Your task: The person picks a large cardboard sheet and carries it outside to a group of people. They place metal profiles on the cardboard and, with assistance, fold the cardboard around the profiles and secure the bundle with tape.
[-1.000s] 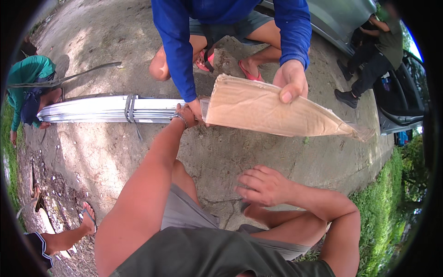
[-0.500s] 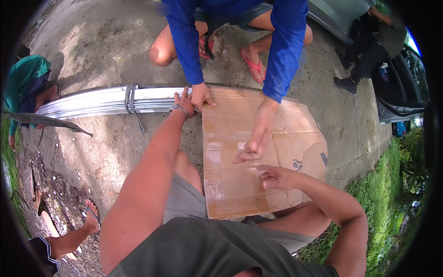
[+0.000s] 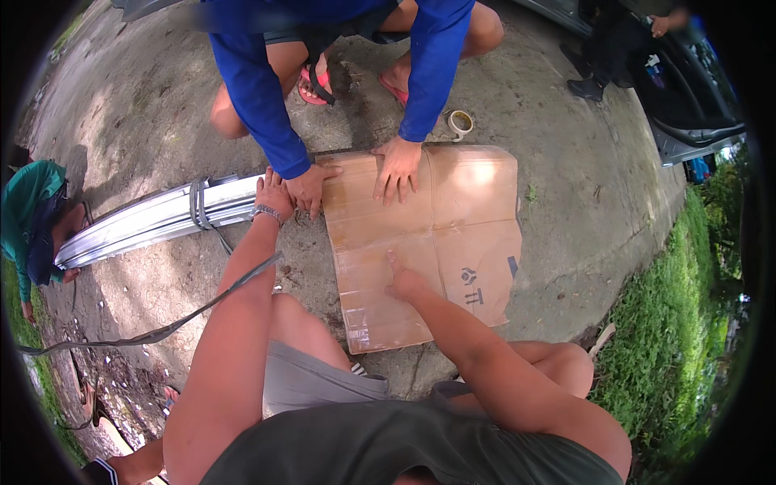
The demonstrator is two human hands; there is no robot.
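A flattened brown cardboard sheet (image 3: 453, 234) lies on the concrete in front of me. My right hand (image 3: 402, 280) presses down on its lower middle, one finger stretched out. My left hand (image 3: 273, 192), with a wristband, rests on the near end of a bundle of silver metal strips (image 3: 153, 220) tied with a strap. A person in blue sleeves squats opposite; one of their hands (image 3: 397, 168) lies flat on the cardboard's top edge, the other (image 3: 309, 184) sits beside my left hand.
A roll of tape (image 3: 461, 123) lies just beyond the cardboard. A thin dark strap (image 3: 153, 331) crosses my left arm. Another person in green (image 3: 32, 226) crouches at far left. Grass (image 3: 679, 323) borders the right, a dark vehicle (image 3: 695, 105) stands at upper right.
The cardboard, held up by the person opposite a second ago, now lies flat on the ground. My right hand moved from my knee onto it; their hands press its top edge.
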